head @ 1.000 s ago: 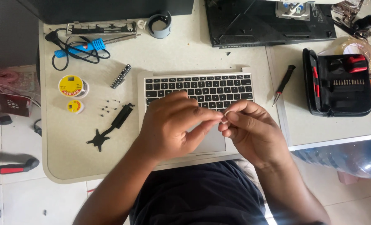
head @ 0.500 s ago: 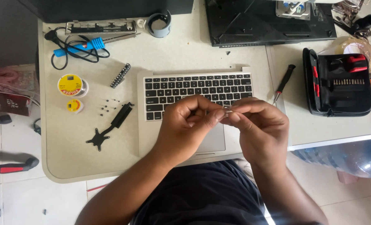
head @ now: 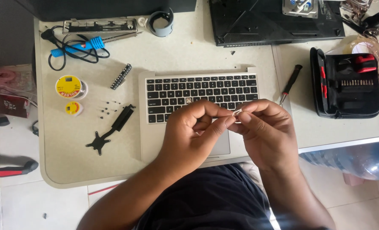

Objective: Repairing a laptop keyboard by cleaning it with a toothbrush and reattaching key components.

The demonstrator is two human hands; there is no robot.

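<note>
Seen from above at a cluttered repair desk [head: 189,55], we work left to right: near the tabletop's left edge lie a yellow solder spool [head: 70,86] and a smaller yellow reel [head: 73,108], with a blue-handled soldering iron [head: 76,46] and its coiled black cord toward the back-left corner. Just right of the spools sit a strip of screwdriver bits [head: 121,76], a scatter of small black screws [head: 106,109] and a black heat-sink bracket [head: 111,129]. At the front middle of the tabletop rests a silver laptop base [head: 149,140], its black keyboard [head: 201,91] missing one key. Above its touchpad our left hand [head: 189,138] is curled closed, thumb and forefinger pinching a small pale part [head: 237,112], too tiny for us to identify; our right hand [head: 266,132] meets it fingertip to fingertip, likewise closed and pinching the same piece from the other side. The part hangs between both hands, clear of the keys. Right of the laptop lies a black-and-red screwdriver [head: 291,84], and near the tabletop's right edge stands an open black tool case [head: 347,83] holding bits and red-handled tools. A black laptop bottom cover [head: 274,21] lies along the back edge.
</note>
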